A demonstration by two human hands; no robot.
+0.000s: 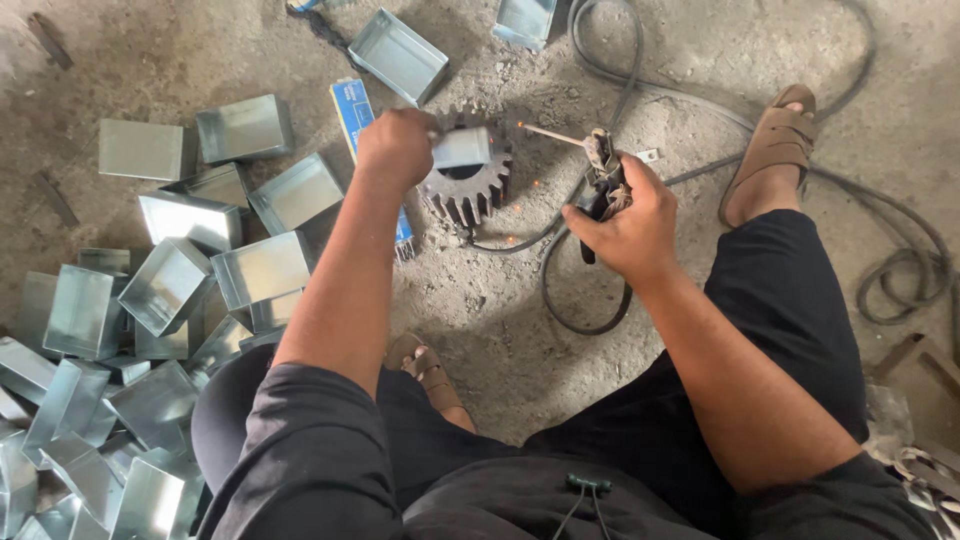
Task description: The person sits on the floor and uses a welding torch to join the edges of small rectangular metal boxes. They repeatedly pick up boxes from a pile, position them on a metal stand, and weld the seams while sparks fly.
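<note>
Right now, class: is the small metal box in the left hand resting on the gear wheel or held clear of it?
Resting on it. The left hand presses the small metal box onto the gear wheel.

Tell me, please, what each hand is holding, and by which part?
Left hand grips a small metal box by its end; right hand holds the electrode holder by its handle.

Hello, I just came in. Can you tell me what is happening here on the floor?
A person squats on a dusty floor. The left hand holds a small metal box on top of a large steel gear. The right hand grips a welding electrode holder, and the rod's tip is just beside the box; a few sparks lie near the gear. A pile of similar metal boxes sits to the person's left, and black cables loop to the right.
</note>
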